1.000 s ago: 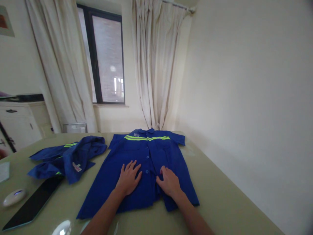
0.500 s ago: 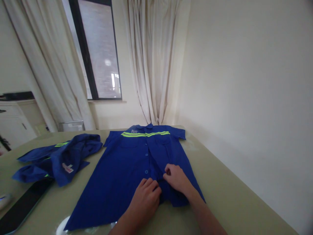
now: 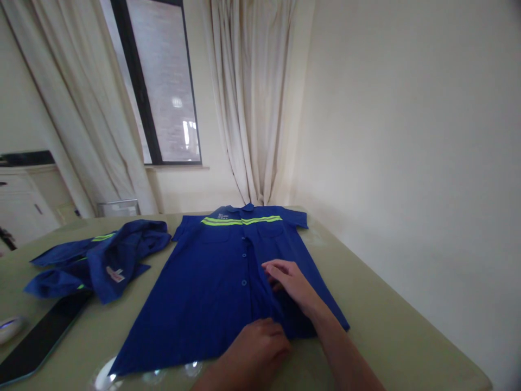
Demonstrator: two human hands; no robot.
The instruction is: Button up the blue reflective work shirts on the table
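Observation:
A blue short-sleeved work shirt [image 3: 195, 293] lies front up on the table, with a yellow-green reflective band across the chest and buttons down the middle. Its front is partly undone, so the lower placket gapes. My left hand [image 3: 260, 345] is at the bottom hem, fingers curled down on the cloth; the fingertips are hidden. Over the right front panel, beside the gaping edge, my right hand [image 3: 291, 279] is loosely bent with its fingers apart, and no cloth shows pinched in it.
A second blue garment [image 3: 109, 260] lies crumpled at the left, over the end of a dark flat panel [image 3: 44, 336]. A white rounded object [image 3: 10, 328] sits at the left edge. Shiny clear round pieces [image 3: 193, 368] lie by the hem. A wall rises beyond the table's [image 3: 378, 326] right edge.
My left hand has moved right and toward me, from the placket to the hem. My right hand has shifted slightly up and left, its fingers loosening. The right front panel lies flatter.

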